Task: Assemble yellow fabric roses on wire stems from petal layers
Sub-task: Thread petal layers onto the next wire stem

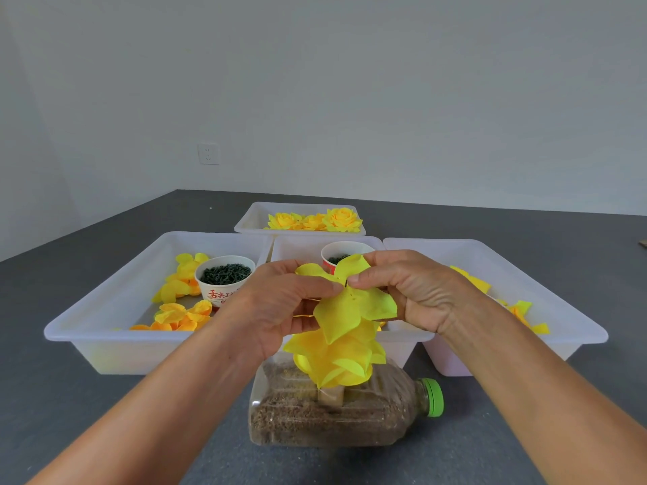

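Threading step in hand: left hand [276, 309] and right hand [416, 292] fingers pinching a yellow petal layer [350, 309] on the wire [346, 283] above the bottle [336, 414]; next, probably sliding it down onto the stacked petals [336, 362].

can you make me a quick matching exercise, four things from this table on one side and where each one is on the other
Things:
1. finished yellow fabric roses
2. white paper cup of dark green pieces
3. clear plastic bottle with green cap
4. yellow fabric petal layer

Places:
A. pinched between both hands
B. lying on its side on the grey table
C. in the far white tray
D. in the left white tray

Pairs: 1-C, 2-D, 3-B, 4-A
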